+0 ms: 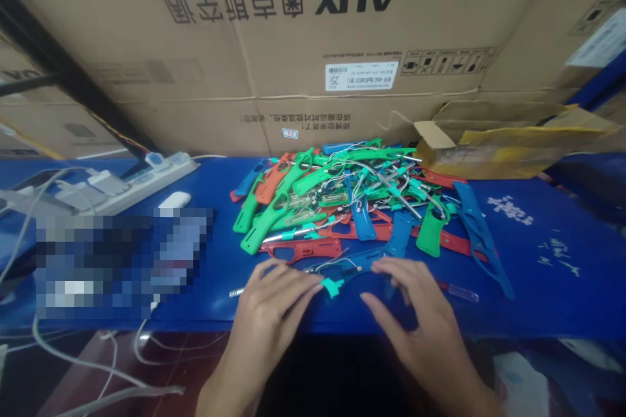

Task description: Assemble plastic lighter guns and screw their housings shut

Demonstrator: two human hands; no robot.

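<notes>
Near the front edge of the tabletop (198,293), a small teal piece (332,287) sits in the left hand's (271,303) pinch, beside a blue casing (364,262). The right hand (423,309), partly open, meets the casing, grip unclear. Handling the piece seems the current step; a light, steady hold is called for. Beyond lies a colourful heap (337,199).

L hand (274,300) w/ teal pc (332,287)

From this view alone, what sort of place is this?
Probably a small assembly workspace: plastic handle shells and metal tubes are heaped on a blue tabletop, with an AUX carton behind.
</notes>
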